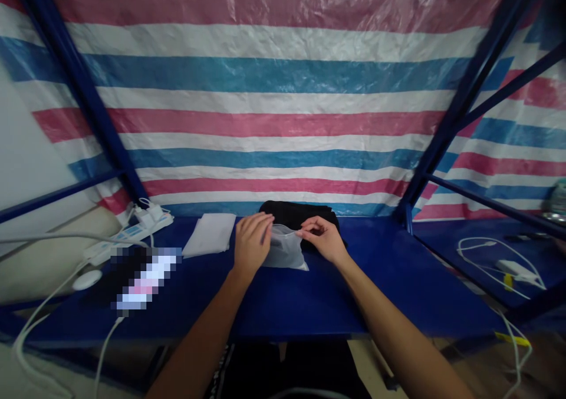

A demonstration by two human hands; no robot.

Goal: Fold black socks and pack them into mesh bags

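Note:
A small translucent plastic bag hangs upright between my two hands, just over the blue tabletop. My left hand is at the bag's upper left edge, fingers curled together on it. At the upper right corner, my right hand pinches the rim between thumb and forefinger. The bag's mouth runs as a stretched line from hand to hand. I cannot make out anything inside it. Directly behind lies a folded black cloth item, partly covered by the bag and both hands.
Left of my hands lies a stack of white sheets or bags. Farther left are a power strip with chargers, a blurred-out lit device and a white round object. Blue metal posts frame the table before a striped tarp.

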